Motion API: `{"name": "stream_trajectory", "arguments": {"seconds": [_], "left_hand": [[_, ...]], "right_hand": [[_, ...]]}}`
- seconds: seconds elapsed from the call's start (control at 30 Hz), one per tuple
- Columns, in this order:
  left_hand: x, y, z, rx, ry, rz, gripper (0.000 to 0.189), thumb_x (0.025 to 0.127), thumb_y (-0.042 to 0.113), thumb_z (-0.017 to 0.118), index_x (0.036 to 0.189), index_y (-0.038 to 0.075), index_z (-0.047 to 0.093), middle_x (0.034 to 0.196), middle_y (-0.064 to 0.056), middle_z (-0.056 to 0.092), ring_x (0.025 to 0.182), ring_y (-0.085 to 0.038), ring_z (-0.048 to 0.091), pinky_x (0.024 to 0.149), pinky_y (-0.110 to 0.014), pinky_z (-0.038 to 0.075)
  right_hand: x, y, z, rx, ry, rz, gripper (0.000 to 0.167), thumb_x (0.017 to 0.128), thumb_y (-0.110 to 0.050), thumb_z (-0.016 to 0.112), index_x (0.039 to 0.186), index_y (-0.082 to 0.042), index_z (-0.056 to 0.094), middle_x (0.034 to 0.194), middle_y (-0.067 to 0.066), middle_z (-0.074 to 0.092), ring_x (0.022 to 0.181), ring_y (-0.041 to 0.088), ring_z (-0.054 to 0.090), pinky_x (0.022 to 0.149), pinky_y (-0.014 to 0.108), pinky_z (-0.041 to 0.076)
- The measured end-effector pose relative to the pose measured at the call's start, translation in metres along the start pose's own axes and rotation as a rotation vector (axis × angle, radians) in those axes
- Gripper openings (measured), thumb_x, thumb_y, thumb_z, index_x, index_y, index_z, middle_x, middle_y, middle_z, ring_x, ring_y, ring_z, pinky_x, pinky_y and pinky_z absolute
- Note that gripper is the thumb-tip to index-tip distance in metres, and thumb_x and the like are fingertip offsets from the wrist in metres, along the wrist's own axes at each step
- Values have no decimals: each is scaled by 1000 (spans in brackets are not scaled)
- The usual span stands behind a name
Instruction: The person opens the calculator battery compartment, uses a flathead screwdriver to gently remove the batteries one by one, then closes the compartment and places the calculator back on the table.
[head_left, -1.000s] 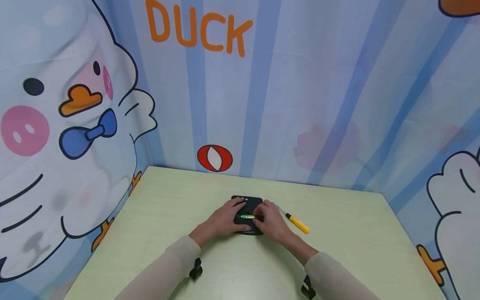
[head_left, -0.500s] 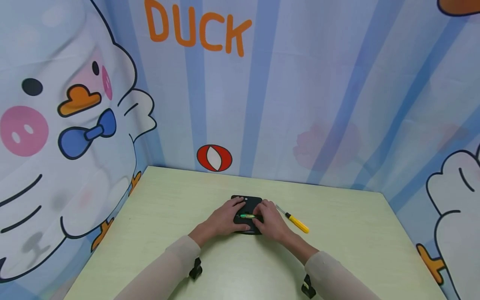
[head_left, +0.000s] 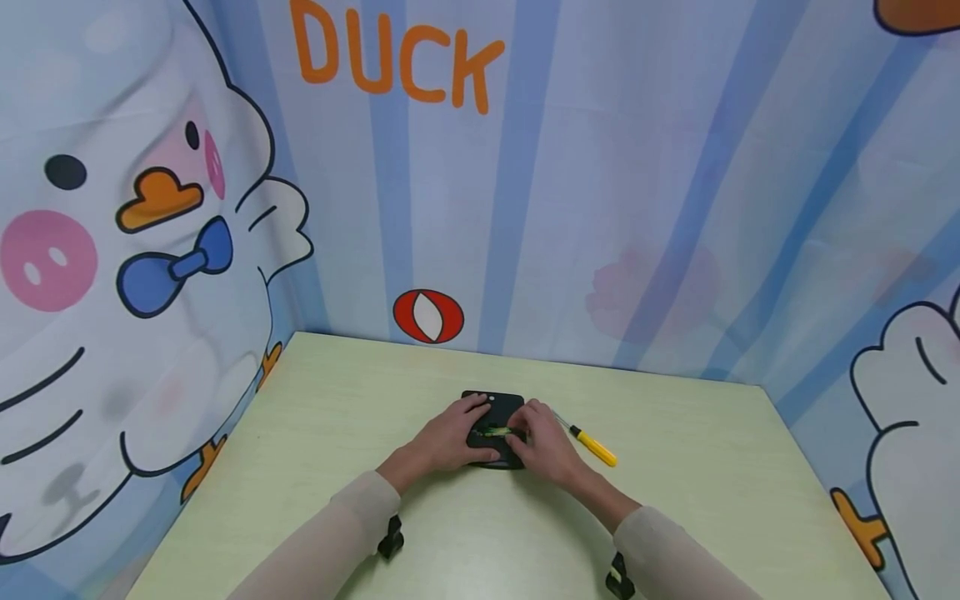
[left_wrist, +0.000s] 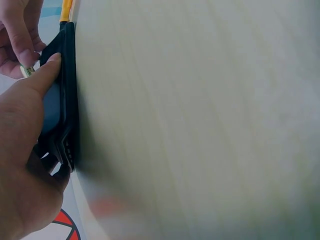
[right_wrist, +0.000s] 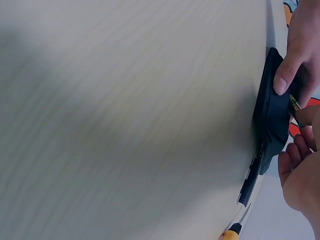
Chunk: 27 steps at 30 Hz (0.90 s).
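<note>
Black on its upper side, with a pale dot near the far edge, a boxy device (head_left: pixel 504 408) lies on the pale yellow-green table (head_left: pixel 322 392), toward the far side and between the two hands. In my head view the left hand (head_left: pixel 448 435) covers the left part of it: the fingers lie over the top, the thumb reaches along the near side, and I read this grip as clamped on the device. From the right comes the right hand (head_left: pixel 542 440), its grip closed in a pinch on the right end of a slim green-and-yellow cylinder (head_left: pixel 492 432), which lies left to right across the device's top. The cylinder is blurred for me, and I cannot tell how deep it sits.

Just right of the right hand I have a screwdriver (head_left: pixel 597 448), its yellow handle toward the near right, its metal shaft toward the far left. My right wrist camera also gives me a narrow black piece (right_wrist: pixel 248 181) on the table, between device and screwdriver. Pale sleeves (head_left: pixel 337 525) cover both forearms. Along the far side hangs a blue-striped curtain (head_left: pixel 562 183) lettered DUCK in orange.
</note>
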<state>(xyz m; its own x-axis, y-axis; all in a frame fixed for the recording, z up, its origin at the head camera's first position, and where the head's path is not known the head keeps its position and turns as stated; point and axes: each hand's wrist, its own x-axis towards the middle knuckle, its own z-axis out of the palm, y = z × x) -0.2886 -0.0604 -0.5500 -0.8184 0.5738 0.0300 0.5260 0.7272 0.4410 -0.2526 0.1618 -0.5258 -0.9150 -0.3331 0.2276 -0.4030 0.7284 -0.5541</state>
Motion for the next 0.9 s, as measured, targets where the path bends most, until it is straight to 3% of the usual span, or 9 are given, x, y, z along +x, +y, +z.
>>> {"name": "stream_trajectory", "arguments": {"seconds": [0.27,0.53,0.9], "left_hand": [[-1,1,-1,-10,3,-7,91,95,61,73,162,7,43,169,-11,35,155,-33,34,121,-49,39],[-1,1,-1,-12,2,-12,91,95,60,73,163,8,43,169,-11,35,156,-33,34,121,-49,39],[0,1,1,-16,1,-16,92,94,62,73,162,8,43,169,-11,36,155,-33,34,121,-50,39]], "right_hand": [[-2,1,-4,75,32,28,13,98,-7,77,106,-10,67,103,1,61,96,22,61,88,40,58],[-5,3,-6,158,49,62,16,98,-3,74,112,-8,67,103,1,67,95,17,65,89,37,61],[-7,0,-13,193,65,84,15,100,-4,72,113,-8,67,104,3,67,96,20,69,88,38,62]]}}
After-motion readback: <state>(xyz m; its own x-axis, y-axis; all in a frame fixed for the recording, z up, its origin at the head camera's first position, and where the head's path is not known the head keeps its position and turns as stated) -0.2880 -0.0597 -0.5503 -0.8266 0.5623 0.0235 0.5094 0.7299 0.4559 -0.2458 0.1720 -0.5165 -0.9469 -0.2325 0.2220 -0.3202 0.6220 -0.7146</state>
